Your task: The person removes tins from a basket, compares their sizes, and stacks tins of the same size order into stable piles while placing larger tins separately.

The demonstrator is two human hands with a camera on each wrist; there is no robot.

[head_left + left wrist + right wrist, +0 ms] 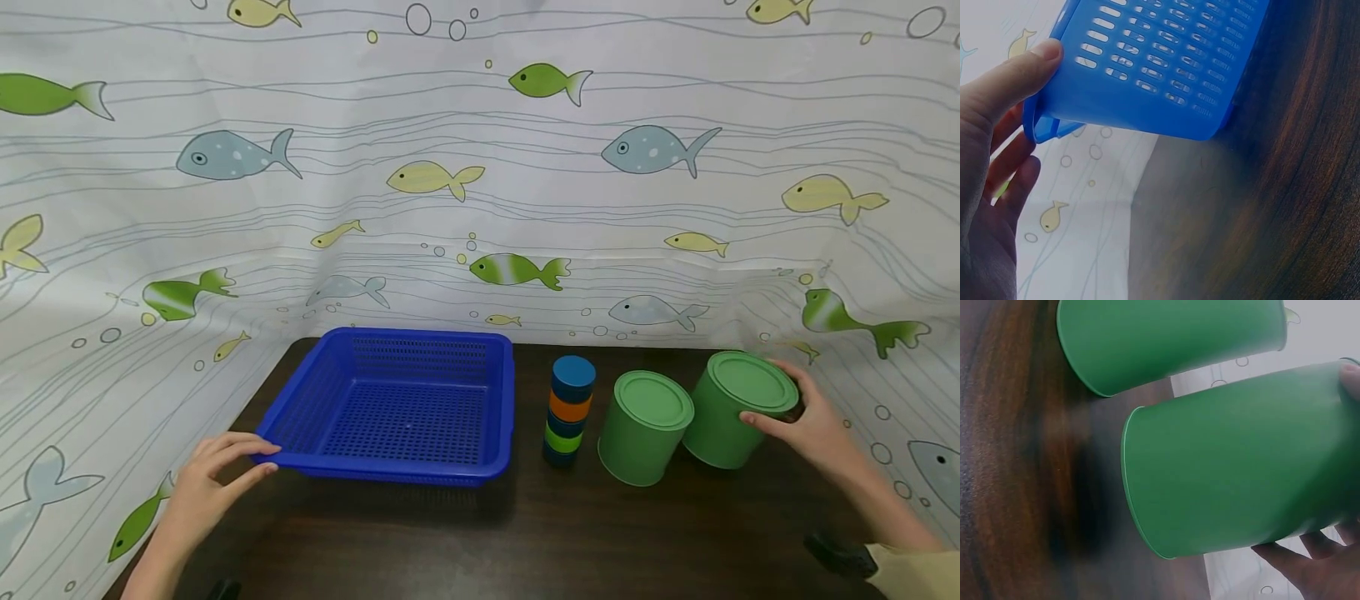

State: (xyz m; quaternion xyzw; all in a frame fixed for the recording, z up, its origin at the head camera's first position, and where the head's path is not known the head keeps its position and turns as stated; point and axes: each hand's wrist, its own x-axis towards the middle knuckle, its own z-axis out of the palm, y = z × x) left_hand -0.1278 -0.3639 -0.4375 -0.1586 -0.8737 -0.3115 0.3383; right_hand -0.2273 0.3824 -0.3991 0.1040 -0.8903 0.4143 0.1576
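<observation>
At the near left corner of a blue plastic basket (408, 467), my left hand (202, 483) pinches the rim. The left wrist view shows the thumb on one side of that rim and fingers on the other, beside the slotted wall (1147, 94). My right hand (806, 425) grips the right-hand green canister (723, 425) near its lid, thumb in front and fingers round the far side. A second green canister (637, 442) stands just left of it. Seen from the right wrist, the held canister (1229, 469) has its base close to the dark table.
Between basket and canisters stands an upright stack of blue, orange and green round pieces (568, 408). The dark wooden table (525, 542) stretches across the front. A white fish-print sheet (480, 217) rises behind and along both sides.
</observation>
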